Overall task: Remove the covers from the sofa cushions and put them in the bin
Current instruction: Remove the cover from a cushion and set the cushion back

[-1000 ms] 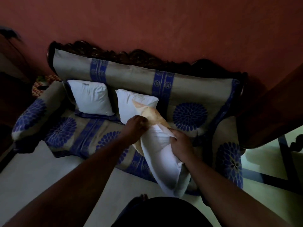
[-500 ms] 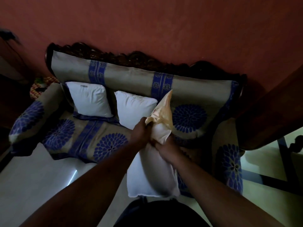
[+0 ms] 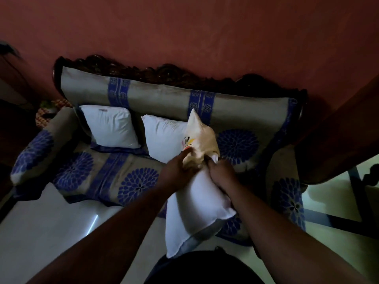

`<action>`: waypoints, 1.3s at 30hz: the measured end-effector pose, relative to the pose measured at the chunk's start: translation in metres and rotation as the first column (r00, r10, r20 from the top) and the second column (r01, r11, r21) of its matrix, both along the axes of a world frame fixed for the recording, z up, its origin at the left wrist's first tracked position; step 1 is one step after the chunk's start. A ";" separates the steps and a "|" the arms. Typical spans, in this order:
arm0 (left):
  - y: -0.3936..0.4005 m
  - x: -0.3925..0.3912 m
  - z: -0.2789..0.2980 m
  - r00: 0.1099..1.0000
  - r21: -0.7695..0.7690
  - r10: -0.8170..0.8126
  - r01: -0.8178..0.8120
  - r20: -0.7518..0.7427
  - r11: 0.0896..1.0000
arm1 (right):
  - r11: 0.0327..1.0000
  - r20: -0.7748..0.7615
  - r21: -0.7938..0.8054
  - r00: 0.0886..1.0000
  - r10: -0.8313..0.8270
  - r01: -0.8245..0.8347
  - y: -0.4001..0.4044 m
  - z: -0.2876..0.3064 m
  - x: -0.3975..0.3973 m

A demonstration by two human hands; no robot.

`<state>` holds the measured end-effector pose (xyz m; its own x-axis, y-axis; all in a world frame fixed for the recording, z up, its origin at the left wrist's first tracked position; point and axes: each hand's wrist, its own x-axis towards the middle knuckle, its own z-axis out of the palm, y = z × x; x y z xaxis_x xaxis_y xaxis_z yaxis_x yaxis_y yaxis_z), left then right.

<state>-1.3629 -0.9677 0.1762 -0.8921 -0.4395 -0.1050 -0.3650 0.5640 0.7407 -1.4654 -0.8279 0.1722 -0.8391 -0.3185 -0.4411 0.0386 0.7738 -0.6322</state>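
The left hand (image 3: pixel 178 168) is clenched on the bunched lower edge of a cream cushion cover (image 3: pixel 200 140), with a small patch of coloured print seen just above its knuckles. The right hand (image 3: pixel 220 172) is closed around the top end of a bare white cushion (image 3: pixel 196 210), right beside the left hand, where the cover is gathered. The cover is seen pulled almost off: only the cushion's top corner is still inside it, and its free end stands up in a point above both hands. The cushion hangs down from the hands toward the person's body, in front of the sofa (image 3: pixel 143 99).

On the sofa seat, two more bare white cushions are propped against the backrest: one (image 3: pixel 110 126) near the sofa's left arm, another (image 3: pixel 164 138) beside it, just behind the left hand and partly hidden by the cover. The sofa is draped in beige cloth printed with blue flower rounds and blue bands, under a dark carved wooden frame. It is set against a red wall (image 3: pixel 205 33). A pale floor (image 3: pixel 41 232) is visible in front of the sofa.
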 end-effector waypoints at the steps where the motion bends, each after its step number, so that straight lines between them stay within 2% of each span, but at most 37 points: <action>1: -0.005 -0.003 -0.001 0.999 -0.024 0.051 -0.051 -0.003 0.998 | 0.999 0.000 -0.033 0.999 0.040 -0.040 -0.003 0.003 0.007; 4: -0.001 -0.014 0.002 0.977 -0.058 0.196 -0.201 -0.079 0.978 | 0.979 -0.073 0.011 0.977 0.202 -0.201 -0.009 0.001 0.020; 8: 0.032 -0.007 0.007 0.973 0.038 0.134 -0.130 -0.188 0.991 | 0.964 -0.123 0.216 0.975 0.186 -0.157 -0.008 -0.001 -0.006; 11: 0.044 -0.002 0.006 0.962 0.168 0.166 -0.131 -0.217 0.977 | 0.965 -0.074 0.233 0.987 0.141 -0.120 -0.013 0.005 -0.024; 12: 0.040 -0.004 0.007 0.958 0.226 0.213 -0.168 -0.191 0.960 | 0.979 -0.035 0.174 0.993 0.116 -0.108 -0.013 0.010 -0.022; 14: 0.026 -0.007 0.007 0.929 0.362 0.353 -0.292 -0.114 0.885 | 0.991 0.125 -0.077 0.985 0.120 -0.111 -0.011 0.018 -0.014; 16: 0.012 -0.010 0.011 0.863 0.505 0.503 -0.409 -0.057 0.760 | 0.934 0.330 -0.356 0.931 0.153 -0.028 0.007 0.032 0.006; 17: 0.006 -0.013 0.014 0.830 0.551 0.556 -0.445 -0.041 0.706 | 0.888 0.365 -0.459 0.915 0.171 0.017 0.018 0.034 0.017; 19: -0.001 -0.016 0.021 0.811 0.583 0.584 -0.455 -0.042 0.673 | 0.838 0.295 -0.546 0.939 0.178 0.013 0.038 0.036 0.034; 20: 0.000 -0.017 0.027 0.817 0.588 0.573 -0.438 -0.055 0.680 | 0.860 0.203 -0.505 0.958 0.202 -0.074 0.044 0.037 0.041; 21: 0.002 -0.019 0.030 0.836 0.576 0.544 -0.407 -0.078 0.709 | 0.906 0.076 -0.377 0.968 0.241 -0.195 0.045 0.036 0.047; 22: 0.007 -0.019 0.035 0.871 0.502 0.479 -0.367 -0.111 0.783 | 0.932 -0.035 -0.225 0.959 0.282 -0.283 0.043 0.034 0.054; 24: 0.019 -0.019 0.038 0.948 0.245 0.261 -0.214 -0.183 0.946 | 0.957 -0.157 -0.021 0.947 0.281 -0.288 0.030 0.031 0.055; 25: 0.025 -0.019 0.039 0.974 0.125 0.147 -0.127 -0.172 0.984 | 0.956 -0.156 0.038 0.943 0.294 -0.291 0.023 0.028 0.052; 26: 0.030 -0.019 0.040 0.988 0.070 0.064 -0.054 -0.143 0.996 | 0.954 -0.135 0.089 0.945 0.297 -0.287 0.016 0.023 0.046; 29: 0.048 -0.016 0.039 0.993 0.078 -0.019 0.028 -0.115 0.997 | 0.943 -0.111 0.195 0.949 0.295 -0.270 0.003 0.007 0.023; 32: 0.049 -0.015 0.036 0.988 0.098 0.071 -0.058 -0.134 0.993 | 0.991 -0.124 0.029 0.983 0.132 -0.129 0.002 -0.005 0.010; 34: 0.038 -0.014 0.036 0.981 0.132 0.143 -0.126 -0.130 0.983 | 0.968 -0.070 -0.170 0.982 0.176 -0.185 0.009 0.002 0.013; 35: 0.029 -0.015 0.037 0.967 0.190 0.215 -0.188 -0.137 0.964 | 0.928 -0.035 -0.317 0.980 0.196 -0.197 0.015 0.003 0.018; 36: 0.020 -0.017 0.039 0.942 0.255 0.299 -0.254 -0.156 0.933 | 0.862 0.044 -0.490 0.984 0.174 -0.130 0.024 0.007 0.025; 37: 0.011 -0.019 0.041 0.913 0.328 0.371 -0.303 -0.168 0.895 | 0.802 0.110 -0.594 0.982 0.153 -0.059 0.034 0.010 0.036; 38: 0.003 -0.023 0.043 0.891 0.398 0.417 -0.323 -0.176 0.858 | 0.746 0.156 -0.665 0.978 0.140 -0.001 0.043 0.011 0.046; 39: -0.004 -0.027 0.045 0.872 0.461 0.458 -0.339 -0.173 0.820 | 0.756 0.152 -0.654 0.983 0.106 0.019 0.048 0.003 0.055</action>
<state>-1.3898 -0.9717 0.2215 -0.6659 -0.7329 -0.1392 -0.2479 0.0414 0.9679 -1.4100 -0.7801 0.1753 -0.7493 -0.6149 -0.2458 0.1693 0.1809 -0.9688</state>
